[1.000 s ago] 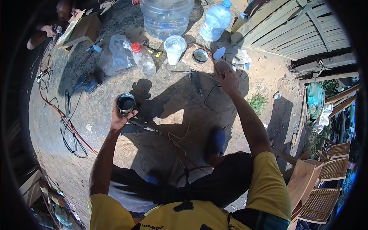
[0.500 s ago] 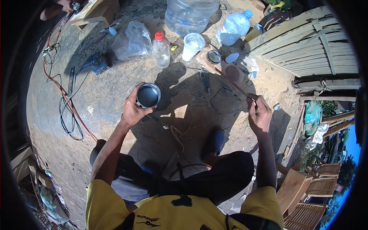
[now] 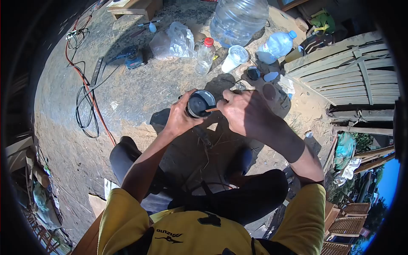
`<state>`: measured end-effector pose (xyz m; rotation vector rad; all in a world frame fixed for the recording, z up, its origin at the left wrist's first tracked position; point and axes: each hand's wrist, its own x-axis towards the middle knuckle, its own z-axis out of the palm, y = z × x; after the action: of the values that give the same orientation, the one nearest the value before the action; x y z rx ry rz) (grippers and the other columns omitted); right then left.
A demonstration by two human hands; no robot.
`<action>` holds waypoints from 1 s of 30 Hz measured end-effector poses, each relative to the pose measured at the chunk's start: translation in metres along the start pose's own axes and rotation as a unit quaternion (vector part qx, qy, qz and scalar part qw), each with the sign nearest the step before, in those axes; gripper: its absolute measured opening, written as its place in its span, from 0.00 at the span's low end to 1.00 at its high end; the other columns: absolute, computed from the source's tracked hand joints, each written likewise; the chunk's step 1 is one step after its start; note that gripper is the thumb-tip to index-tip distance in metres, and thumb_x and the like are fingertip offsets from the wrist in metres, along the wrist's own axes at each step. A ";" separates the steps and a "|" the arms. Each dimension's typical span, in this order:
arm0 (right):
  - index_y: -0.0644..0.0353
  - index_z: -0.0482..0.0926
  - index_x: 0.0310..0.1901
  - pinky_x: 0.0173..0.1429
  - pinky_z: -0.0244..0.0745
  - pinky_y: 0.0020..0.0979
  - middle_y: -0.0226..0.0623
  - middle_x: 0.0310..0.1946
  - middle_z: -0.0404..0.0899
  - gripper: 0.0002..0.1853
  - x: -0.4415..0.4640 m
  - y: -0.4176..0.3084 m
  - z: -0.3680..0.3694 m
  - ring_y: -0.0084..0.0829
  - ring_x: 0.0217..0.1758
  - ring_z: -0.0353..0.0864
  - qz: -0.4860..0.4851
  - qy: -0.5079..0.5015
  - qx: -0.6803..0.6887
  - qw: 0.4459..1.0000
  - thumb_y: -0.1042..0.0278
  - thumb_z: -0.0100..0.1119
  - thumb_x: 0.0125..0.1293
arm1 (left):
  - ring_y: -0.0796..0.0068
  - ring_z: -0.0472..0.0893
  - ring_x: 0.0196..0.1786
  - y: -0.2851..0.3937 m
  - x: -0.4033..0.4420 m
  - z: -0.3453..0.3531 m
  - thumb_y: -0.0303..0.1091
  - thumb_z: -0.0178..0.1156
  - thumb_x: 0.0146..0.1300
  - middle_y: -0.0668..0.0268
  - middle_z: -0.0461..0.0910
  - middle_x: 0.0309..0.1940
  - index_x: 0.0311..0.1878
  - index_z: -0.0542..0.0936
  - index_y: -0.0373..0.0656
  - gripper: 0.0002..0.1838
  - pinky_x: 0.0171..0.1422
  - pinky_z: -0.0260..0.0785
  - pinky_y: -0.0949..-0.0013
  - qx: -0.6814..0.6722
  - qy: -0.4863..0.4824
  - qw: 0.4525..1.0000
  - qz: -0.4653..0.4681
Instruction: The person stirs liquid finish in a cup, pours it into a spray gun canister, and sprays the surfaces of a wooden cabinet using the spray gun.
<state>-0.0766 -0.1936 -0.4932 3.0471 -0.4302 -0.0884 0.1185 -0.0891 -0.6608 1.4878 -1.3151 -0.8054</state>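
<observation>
Since the earlier frame, the right hand [image 3: 243, 111] has been brought inward, and the stick [image 3: 211, 110] has been put into the mouth of the can [image 3: 202, 103]. The ground [image 3: 144, 93] is bordered near its right edge by a slatted panel [image 3: 335, 72]; toward its far edge a large clear jug [image 3: 239, 21] is set, with a blue-capped bottle [image 3: 276, 46] beside it. By the left hand [image 3: 180, 112] the can is gripped, fingers curled around its wall, and it is held above the ground, well in from the edges. Beyond the hands stands a white cup [image 3: 235, 59], which could be knocked over if an arm were swung forward. The can's dark contents could be spilled if the left grip slackened or the wall were pushed sideways. The stick is pinched in the right hand's closed fingers; if pulled out quickly, drips could be flung.
</observation>
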 end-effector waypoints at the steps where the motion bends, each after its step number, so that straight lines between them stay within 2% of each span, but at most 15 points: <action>1: 0.61 0.86 0.43 0.42 0.84 0.43 0.44 0.41 0.82 0.10 0.001 0.000 0.000 0.42 0.40 0.90 -0.031 0.051 0.019 0.998 0.75 0.64 0.58 | 0.53 0.87 0.65 -0.002 0.000 0.002 0.35 0.85 0.47 0.52 0.86 0.61 0.72 0.74 0.40 0.47 0.69 0.80 0.57 -0.001 -0.002 1.000 0.004; 2: 0.61 0.86 0.43 0.42 0.84 0.43 0.44 0.41 0.82 0.10 0.002 0.000 -0.002 0.42 0.40 0.90 -0.029 0.050 0.016 0.998 0.75 0.64 0.58 | 0.53 0.87 0.65 -0.005 -0.001 0.003 0.35 0.85 0.47 0.52 0.86 0.61 0.72 0.74 0.40 0.47 0.69 0.80 0.57 -0.003 -0.002 1.000 0.007; 4: 0.61 0.85 0.40 0.40 0.84 0.44 0.44 0.40 0.83 0.08 0.009 0.000 -0.007 0.44 0.37 0.90 0.042 -0.003 0.005 0.999 0.74 0.64 0.58 | 0.53 0.87 0.64 -0.013 -0.001 0.004 0.35 0.85 0.47 0.51 0.86 0.60 0.73 0.74 0.40 0.47 0.68 0.81 0.57 0.020 0.005 0.999 0.032; 8: 0.60 0.84 0.38 0.39 0.83 0.44 0.44 0.37 0.83 0.06 0.000 0.003 0.002 0.44 0.33 0.90 0.008 -0.003 0.057 0.998 0.73 0.64 0.58 | 0.54 0.87 0.64 -0.011 0.000 0.006 0.37 0.87 0.46 0.51 0.87 0.60 0.73 0.74 0.40 0.49 0.70 0.80 0.57 0.031 0.009 0.999 0.041; 10: 0.60 0.84 0.37 0.38 0.83 0.44 0.44 0.37 0.83 0.06 -0.004 0.002 0.009 0.44 0.32 0.89 0.057 0.045 0.013 0.997 0.73 0.65 0.58 | 0.56 0.87 0.65 -0.010 0.001 0.007 0.38 0.87 0.46 0.52 0.87 0.60 0.73 0.74 0.40 0.49 0.70 0.80 0.57 0.029 0.006 0.999 0.026; 13: 0.60 0.84 0.38 0.36 0.82 0.44 0.43 0.36 0.83 0.05 -0.010 0.004 0.010 0.44 0.32 0.89 0.029 0.013 0.061 0.998 0.72 0.65 0.60 | 0.58 0.87 0.65 -0.006 0.002 0.010 0.37 0.87 0.47 0.52 0.87 0.60 0.74 0.74 0.40 0.49 0.70 0.80 0.59 -0.001 -0.005 1.000 -0.007; 16: 0.58 0.84 0.39 0.36 0.81 0.44 0.41 0.36 0.83 0.05 -0.014 0.005 0.017 0.44 0.33 0.89 0.088 0.029 0.043 0.995 0.71 0.65 0.61 | 0.54 0.88 0.62 0.007 0.002 0.011 0.33 0.85 0.48 0.51 0.88 0.58 0.71 0.75 0.40 0.45 0.67 0.81 0.57 -0.010 -0.007 1.000 -0.013; 19: 0.55 0.84 0.40 0.37 0.80 0.44 0.40 0.36 0.83 0.04 -0.037 0.016 0.022 0.44 0.34 0.88 0.081 0.034 0.090 0.992 0.71 0.64 0.64 | 0.54 0.89 0.62 -0.002 0.005 0.018 0.32 0.85 0.47 0.51 0.88 0.57 0.71 0.75 0.40 0.46 0.67 0.81 0.57 -0.026 -0.008 1.000 0.011; 21: 0.55 0.84 0.40 0.39 0.81 0.45 0.39 0.36 0.84 0.02 -0.054 0.021 0.016 0.44 0.35 0.88 0.122 0.027 0.076 0.989 0.70 0.64 0.67 | 0.55 0.89 0.61 -0.006 0.007 0.020 0.32 0.85 0.47 0.52 0.89 0.57 0.71 0.75 0.40 0.45 0.66 0.81 0.57 -0.025 -0.015 0.999 0.013; 23: 0.57 0.87 0.45 0.43 0.83 0.43 0.40 0.39 0.87 0.05 -0.083 0.036 0.024 0.45 0.40 0.90 0.162 0.074 0.162 0.971 0.71 0.65 0.70 | 0.55 0.89 0.61 -0.009 0.008 0.019 0.31 0.86 0.47 0.51 0.88 0.57 0.71 0.75 0.40 0.46 0.67 0.81 0.57 0.005 -0.003 1.000 0.001; 24: 0.57 0.87 0.45 0.43 0.83 0.43 0.40 0.39 0.87 0.05 -0.099 0.042 0.034 0.45 0.40 0.90 0.167 0.076 0.162 0.970 0.71 0.65 0.70 | 0.59 0.89 0.61 -0.011 0.009 0.021 0.31 0.86 0.47 0.53 0.89 0.57 0.71 0.75 0.40 0.46 0.67 0.81 0.58 -0.005 -0.003 1.000 -0.004; 26: 0.59 0.88 0.52 0.48 0.84 0.40 0.42 0.43 0.90 0.10 -0.136 0.056 0.066 0.42 0.44 0.92 0.257 0.054 0.320 0.910 0.73 0.66 0.71 | 0.62 0.89 0.60 -0.009 0.012 0.020 0.30 0.86 0.48 0.54 0.89 0.57 0.71 0.75 0.40 0.45 0.68 0.80 0.59 -0.009 -0.001 1.000 0.000; 28: 0.60 0.88 0.54 0.47 0.85 0.39 0.45 0.44 0.90 0.12 -0.169 0.065 0.101 0.41 0.43 0.93 0.297 0.073 0.351 0.885 0.73 0.66 0.71 | 0.70 0.87 0.59 -0.006 0.014 0.021 0.28 0.85 0.49 0.59 0.89 0.56 0.71 0.75 0.40 0.44 0.69 0.79 0.63 -0.019 0.001 1.000 -0.001; 29: 0.61 0.88 0.56 0.47 0.85 0.38 0.47 0.45 0.91 0.14 -0.186 0.069 0.123 0.39 0.43 0.93 0.330 0.089 0.383 0.858 0.73 0.66 0.70 | 0.70 0.87 0.59 -0.010 0.014 0.022 0.28 0.85 0.49 0.59 0.89 0.56 0.71 0.75 0.40 0.44 0.69 0.79 0.63 -0.019 -0.008 1.000 0.002; 30: 0.61 0.88 0.56 0.47 0.85 0.38 0.47 0.45 0.91 0.14 -0.208 0.075 0.153 0.39 0.43 0.93 0.339 0.094 0.384 0.854 0.73 0.66 0.70 | 0.71 0.87 0.59 -0.015 0.015 0.021 0.28 0.85 0.49 0.59 0.88 0.56 0.71 0.75 0.40 0.44 0.69 0.79 0.63 -0.030 -0.005 0.999 -0.011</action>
<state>-0.3068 -0.2159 -0.6306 3.2820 -1.8684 0.5344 0.1072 -0.1086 -0.6801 1.4537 -1.2741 -0.8607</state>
